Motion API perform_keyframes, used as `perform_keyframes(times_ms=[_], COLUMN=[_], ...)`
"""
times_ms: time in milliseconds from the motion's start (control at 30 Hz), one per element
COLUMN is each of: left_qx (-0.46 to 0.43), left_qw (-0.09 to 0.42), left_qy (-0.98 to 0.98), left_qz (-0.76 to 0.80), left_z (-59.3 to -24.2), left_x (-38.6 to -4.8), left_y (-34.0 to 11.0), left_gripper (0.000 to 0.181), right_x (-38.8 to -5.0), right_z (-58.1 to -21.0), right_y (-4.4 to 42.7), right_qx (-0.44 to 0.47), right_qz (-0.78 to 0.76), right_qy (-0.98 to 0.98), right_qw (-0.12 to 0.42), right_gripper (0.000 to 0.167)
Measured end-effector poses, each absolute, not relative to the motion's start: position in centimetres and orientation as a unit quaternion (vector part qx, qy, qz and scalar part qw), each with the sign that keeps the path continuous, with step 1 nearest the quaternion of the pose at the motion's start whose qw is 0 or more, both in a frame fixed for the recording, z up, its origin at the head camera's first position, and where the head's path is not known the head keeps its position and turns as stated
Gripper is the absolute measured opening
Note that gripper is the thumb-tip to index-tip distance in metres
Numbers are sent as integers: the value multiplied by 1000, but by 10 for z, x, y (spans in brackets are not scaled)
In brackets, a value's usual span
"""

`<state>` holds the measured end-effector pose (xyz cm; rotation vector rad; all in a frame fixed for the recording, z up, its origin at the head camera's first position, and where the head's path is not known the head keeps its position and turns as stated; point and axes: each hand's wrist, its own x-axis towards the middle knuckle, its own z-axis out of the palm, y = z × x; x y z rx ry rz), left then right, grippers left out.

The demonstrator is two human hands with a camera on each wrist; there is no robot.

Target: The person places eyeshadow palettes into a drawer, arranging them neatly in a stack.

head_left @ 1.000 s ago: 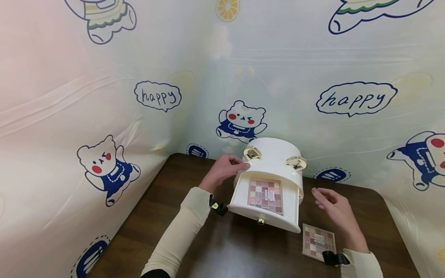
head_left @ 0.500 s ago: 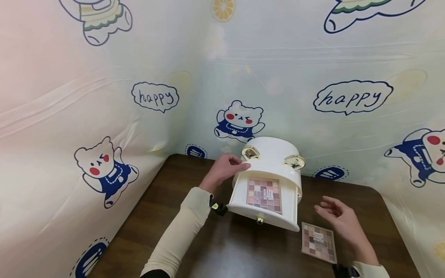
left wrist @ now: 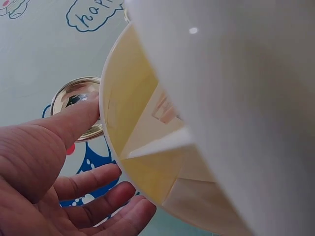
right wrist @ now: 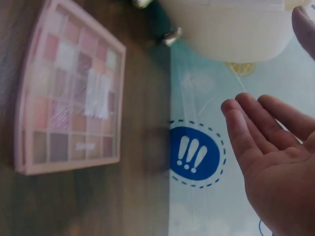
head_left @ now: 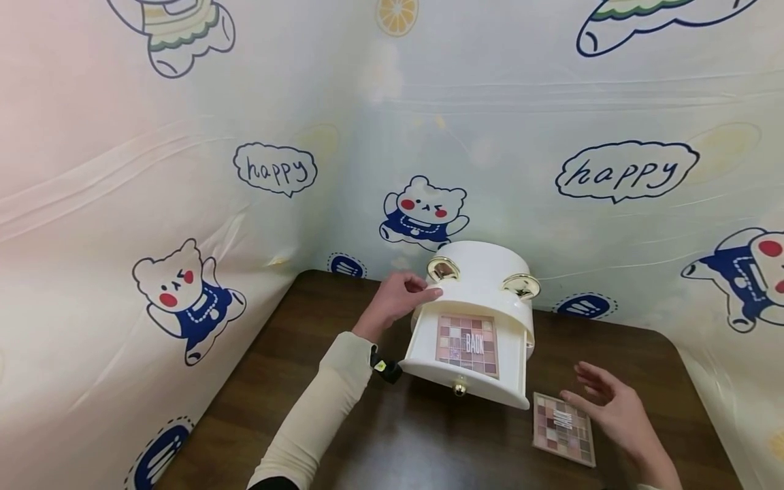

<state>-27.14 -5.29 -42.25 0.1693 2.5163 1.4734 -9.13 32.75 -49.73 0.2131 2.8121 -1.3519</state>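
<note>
Down comes your right grip (head_left: 621, 412), fingers apart and holding nothing, its thumb now over the edge of the loose palette (head_left: 562, 435) on the surface (head_left: 398, 442), so that palette looks within reach but not yet held. Your left grip (head_left: 398, 297), thumb and fingers apart, rests on the white case (head_left: 486, 265). Half a second ago your right thumb was clear of the palette; the open drawer (head_left: 429, 373) and its own palette (head_left: 468, 346) stay put.

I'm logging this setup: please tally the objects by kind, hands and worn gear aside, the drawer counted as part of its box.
White box: 1
Palettes: 2, one in the drawer, one on the table
Total: 3
</note>
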Motion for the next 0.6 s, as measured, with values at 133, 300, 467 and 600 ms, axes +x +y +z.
perform_keyframes(times_ms=[133,300,467,600], left_qx=[61,60,57,61], left_qw=[105,105,106,105], left_qy=[856,858,861,863], left_qz=[503,499,495,491], left_z=[-423,-422,-421,-420], left_x=[-271,-271,-270,-270], left_y=[-53,-53,-53,-53], left_gripper=[49,48,47,48], right_x=[-87,-83,-82,-82], right_z=[-503,-514,-523,-532], right_y=[330,337,346,352], right_qx=[64,35,29,29], right_qz=[-430,-403,-365,-329], right_qy=[900,913,926,937], right_qw=[32,50,91,112], right_gripper=[92,94,103,111])
